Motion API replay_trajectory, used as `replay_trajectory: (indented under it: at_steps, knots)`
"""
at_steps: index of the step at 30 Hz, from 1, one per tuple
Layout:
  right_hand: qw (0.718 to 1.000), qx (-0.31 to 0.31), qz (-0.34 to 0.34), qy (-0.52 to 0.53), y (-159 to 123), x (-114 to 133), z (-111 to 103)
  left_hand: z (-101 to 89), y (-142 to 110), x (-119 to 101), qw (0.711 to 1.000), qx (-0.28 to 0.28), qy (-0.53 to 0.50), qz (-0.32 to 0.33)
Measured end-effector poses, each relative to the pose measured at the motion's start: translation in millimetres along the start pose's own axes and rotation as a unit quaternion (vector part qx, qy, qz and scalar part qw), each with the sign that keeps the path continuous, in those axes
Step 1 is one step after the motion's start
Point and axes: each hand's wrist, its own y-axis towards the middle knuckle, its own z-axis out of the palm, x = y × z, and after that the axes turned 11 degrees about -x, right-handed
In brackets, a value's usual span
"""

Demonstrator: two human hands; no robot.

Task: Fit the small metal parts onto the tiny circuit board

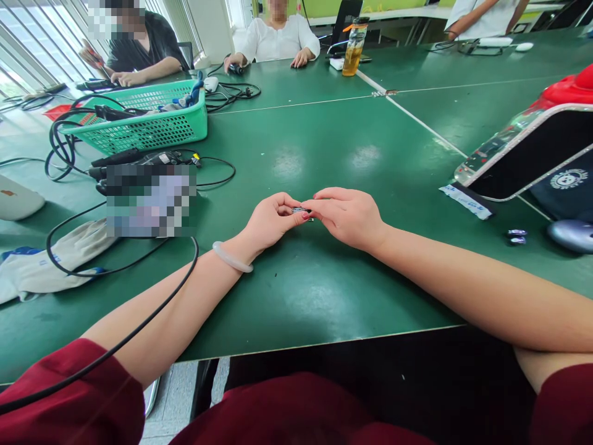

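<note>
Just above the green table [319, 296], my two hands meet in the middle of the view. My left hand [274, 217], with a pale bangle [233, 257] on its wrist, pinches a small dark, shiny piece [300, 210] between thumb and fingers. Its kind is too small and too covered to make out. The fingers of my right hand [349, 216] reach over the same piece from the right and touch it or my left fingertips. Whether they also grip it is hidden.
At left, a green basket [148, 131] holds cables and gloves; a white glove [69, 253] lies nearer. A black cable [185, 278] crosses over my left forearm. At right are a propped tablet-like device [532, 151], a mouse [572, 235] and small shiny pieces [516, 237]. People sit across the table.
</note>
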Motion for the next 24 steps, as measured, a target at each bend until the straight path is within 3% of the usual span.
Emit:
replay_trajectory:
  at_steps: [24]
  knots:
    - [0.999,-0.012,0.05,0.01,3.3,5.7,0.3,1.9,-1.0,-2.4,1.0,0.006,0.001,-0.011]
